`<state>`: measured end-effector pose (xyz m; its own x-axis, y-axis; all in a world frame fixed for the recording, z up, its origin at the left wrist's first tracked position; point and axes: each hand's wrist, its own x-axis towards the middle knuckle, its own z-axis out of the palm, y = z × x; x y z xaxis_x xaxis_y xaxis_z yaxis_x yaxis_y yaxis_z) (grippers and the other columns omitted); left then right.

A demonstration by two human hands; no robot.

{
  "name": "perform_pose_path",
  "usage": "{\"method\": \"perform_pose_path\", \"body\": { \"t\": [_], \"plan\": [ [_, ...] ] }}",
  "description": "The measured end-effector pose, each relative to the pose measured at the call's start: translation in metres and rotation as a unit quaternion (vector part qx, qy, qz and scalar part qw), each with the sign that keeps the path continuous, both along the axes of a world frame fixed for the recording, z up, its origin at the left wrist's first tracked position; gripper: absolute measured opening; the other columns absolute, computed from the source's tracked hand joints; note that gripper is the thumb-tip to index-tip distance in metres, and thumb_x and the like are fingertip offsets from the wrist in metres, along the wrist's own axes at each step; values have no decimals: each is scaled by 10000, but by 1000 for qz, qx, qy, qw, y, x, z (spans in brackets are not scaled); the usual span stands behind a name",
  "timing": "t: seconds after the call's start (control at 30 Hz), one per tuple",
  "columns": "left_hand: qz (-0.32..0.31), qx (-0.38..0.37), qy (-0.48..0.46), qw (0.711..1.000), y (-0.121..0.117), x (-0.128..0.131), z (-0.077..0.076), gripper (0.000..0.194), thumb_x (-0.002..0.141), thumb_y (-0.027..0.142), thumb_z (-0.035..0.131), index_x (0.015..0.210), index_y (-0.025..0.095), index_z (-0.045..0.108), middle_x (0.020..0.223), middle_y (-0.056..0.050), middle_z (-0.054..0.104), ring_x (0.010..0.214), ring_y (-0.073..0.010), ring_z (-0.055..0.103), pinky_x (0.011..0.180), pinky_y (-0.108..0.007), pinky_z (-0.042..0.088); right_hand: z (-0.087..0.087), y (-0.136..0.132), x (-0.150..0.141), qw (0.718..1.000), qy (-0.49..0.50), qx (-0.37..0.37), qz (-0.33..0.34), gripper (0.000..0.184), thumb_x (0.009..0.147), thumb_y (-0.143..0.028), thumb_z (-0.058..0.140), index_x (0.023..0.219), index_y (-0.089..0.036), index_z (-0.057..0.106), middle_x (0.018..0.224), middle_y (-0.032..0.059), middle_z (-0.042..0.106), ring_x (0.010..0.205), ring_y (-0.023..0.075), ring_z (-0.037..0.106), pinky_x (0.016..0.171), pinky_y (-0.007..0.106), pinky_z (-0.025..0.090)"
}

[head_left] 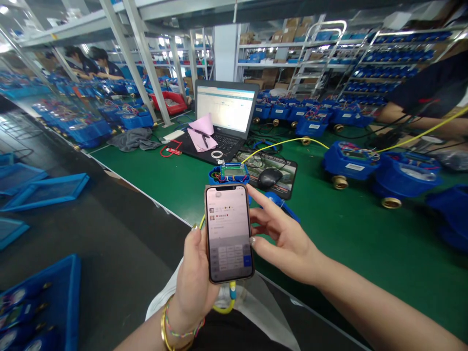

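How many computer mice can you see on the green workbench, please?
1. A black computer mouse sits on the printed mouse pad, right of the open laptop and just beyond the phone held in the left hand. Others may be hidden.

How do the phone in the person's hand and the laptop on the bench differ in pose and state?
The phone is held upright off the bench in the left hand, with the right hand touching its edge; the laptop rests open on the green bench, untouched. The phone shows a chat and keypad; the laptop shows a pale table-like page, with pink paper on its keyboard. Both screens are lit.
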<state>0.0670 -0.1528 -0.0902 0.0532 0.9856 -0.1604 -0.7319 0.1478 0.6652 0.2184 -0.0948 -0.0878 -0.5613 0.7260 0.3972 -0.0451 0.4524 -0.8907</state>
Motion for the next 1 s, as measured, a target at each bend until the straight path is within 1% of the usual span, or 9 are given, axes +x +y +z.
{"method": "perform_pose_path", "body": {
  "t": [0.13,0.2,0.27,0.5,0.67,0.73,0.83,0.93,1.0],
  "plan": [
    [-7,4,-9,1000,1,0,-3,516,912,513,435,1238,133,564,1178,-126,623,1189,-324,520,1052,-457,397,0,-2,-4,999,-16,-41,-15,880,745,-66,516,1524,-189,125,1146,84,642,790,126,602,659,242,538],
    [-5,1,-6,1000,0,0,-3,519,894,520,477,1229,135,573,1177,-124,624,1186,-332,520,1047,-461,402,0,-4,-5,998,-20,-55,-28,902,739,-74,534,1528,-206,118,1130,73,643,771,121,583,644,232,526],
    [1,2,-3,1000,-1,0,-1,499,904,507,465,1206,130,590,1170,-124,627,1190,-333,517,1048,-461,401,0,-4,-6,998,-20,-54,-33,897,746,-81,533,1530,-213,118,1120,67,641,782,124,575,662,235,522],
    [15,24,-15,999,0,1,4,485,983,419,287,1216,105,574,1150,-126,633,1242,-305,472,1075,-442,368,2,-6,-3,999,-22,-37,-10,859,782,-110,515,1532,-213,110,1166,85,623,819,148,575,713,273,530],
    [-9,24,-26,999,-1,-1,-1,539,920,523,451,1263,114,532,1147,-141,634,1219,-339,492,1056,-476,380,-1,-8,-3,1000,-16,-10,-4,861,788,-82,498,1529,-247,92,1223,87,599,804,140,577,735,279,534],
    [-13,23,-29,999,-2,-2,-2,561,895,536,498,1267,117,526,1164,-144,627,1214,-344,495,1052,-476,383,-3,-9,-2,1000,-17,15,-5,835,795,-81,497,1517,-285,132,1231,74,590,804,137,575,737,274,537],
    [1,29,-33,999,-3,-1,-3,525,892,509,513,1237,116,549,1195,-138,614,1208,-335,502,1053,-455,384,-5,-9,1,997,-36,63,-17,732,799,-88,515,1455,-320,287,1204,48,589,852,144,587,743,259,538],
    [2,36,-36,999,-4,0,-2,511,891,500,516,1226,118,560,1198,-135,614,1166,-331,536,1037,-452,399,-5,-7,2,991,-54,119,-31,621,794,-81,524,1367,-294,417,1158,36,612,960,163,602,786,255,530],
    [0,37,-34,999,-4,0,-2,530,886,517,520,1232,117,557,1178,-139,624,1125,-337,562,1014,-467,417,-3,-6,2,986,-54,153,-28,542,796,-76,515,1306,-258,485,1163,45,622,983,162,606,784,249,529]
  ]
}}
